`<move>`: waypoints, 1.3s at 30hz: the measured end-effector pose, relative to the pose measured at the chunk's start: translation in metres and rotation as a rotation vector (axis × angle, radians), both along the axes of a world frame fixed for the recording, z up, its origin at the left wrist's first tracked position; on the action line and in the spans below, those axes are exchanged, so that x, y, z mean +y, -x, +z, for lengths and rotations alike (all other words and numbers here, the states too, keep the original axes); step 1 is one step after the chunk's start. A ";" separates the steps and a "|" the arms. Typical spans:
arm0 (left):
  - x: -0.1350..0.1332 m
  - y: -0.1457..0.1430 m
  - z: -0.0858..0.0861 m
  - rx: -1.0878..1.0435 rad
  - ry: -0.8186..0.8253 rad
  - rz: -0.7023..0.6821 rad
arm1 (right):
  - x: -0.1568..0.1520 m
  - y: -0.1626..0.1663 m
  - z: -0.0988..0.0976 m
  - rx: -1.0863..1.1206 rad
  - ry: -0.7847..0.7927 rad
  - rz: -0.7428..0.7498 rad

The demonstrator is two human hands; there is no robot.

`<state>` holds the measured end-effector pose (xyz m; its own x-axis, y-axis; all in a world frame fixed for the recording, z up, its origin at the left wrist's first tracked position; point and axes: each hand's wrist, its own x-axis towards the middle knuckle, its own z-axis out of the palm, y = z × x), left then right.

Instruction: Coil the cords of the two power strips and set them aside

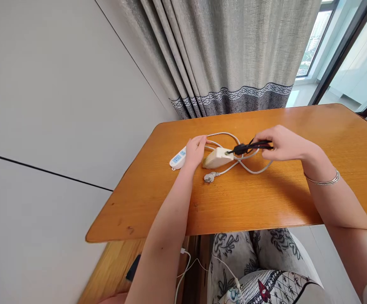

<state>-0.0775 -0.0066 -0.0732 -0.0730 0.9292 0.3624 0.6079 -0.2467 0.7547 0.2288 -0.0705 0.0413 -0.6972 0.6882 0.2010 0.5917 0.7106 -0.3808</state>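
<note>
My left hand [195, 150] rests with curled fingers on a white power strip [177, 159] and steadies a cream adapter block [217, 158] beside it on the wooden table [265, 198]. My right hand [281, 142] pinches a black plug and cable [249, 147], its tip touching the adapter block's right end. A white cord [253, 168] loops on the table under the hands, and its white plug [209, 177] lies loose in front of the block.
A grey curtain [228, 55] hangs behind the table, with a window [344, 50] at the right and a pale wall [44, 105] at the left. Thin white cables [186, 266] dangle below the table edge near my lap.
</note>
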 end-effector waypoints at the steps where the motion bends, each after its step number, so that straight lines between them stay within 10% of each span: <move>1: -0.004 -0.006 0.004 -0.122 -0.012 -0.090 | 0.002 -0.004 0.001 0.086 -0.057 -0.019; 5: -0.025 -0.034 0.018 -0.464 0.028 -0.536 | 0.007 -0.010 -0.001 0.349 -0.303 -0.091; 8: -0.040 -0.051 0.024 -0.316 0.069 -0.682 | 0.009 -0.003 -0.007 0.472 -0.406 -0.140; 17: -0.051 -0.059 0.039 0.110 0.061 -0.662 | 0.022 -0.021 -0.002 0.702 -0.487 -0.365; 24: -0.029 -0.047 0.064 -0.740 0.117 -0.658 | 0.036 -0.047 -0.006 0.676 0.058 -0.218; 31: -0.044 -0.069 0.129 -1.093 0.021 -0.620 | 0.058 -0.032 -0.034 0.487 -0.048 -0.402; 39: -0.075 -0.064 0.152 -1.259 0.045 -0.429 | 0.079 -0.042 -0.064 0.189 0.023 -0.453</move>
<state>-0.0140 -0.0815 0.0784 -0.0335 0.9720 0.2325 -0.6258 -0.2018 0.7534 0.2708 0.0089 -0.0228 -0.2799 0.9195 0.2761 0.7582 0.3881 -0.5239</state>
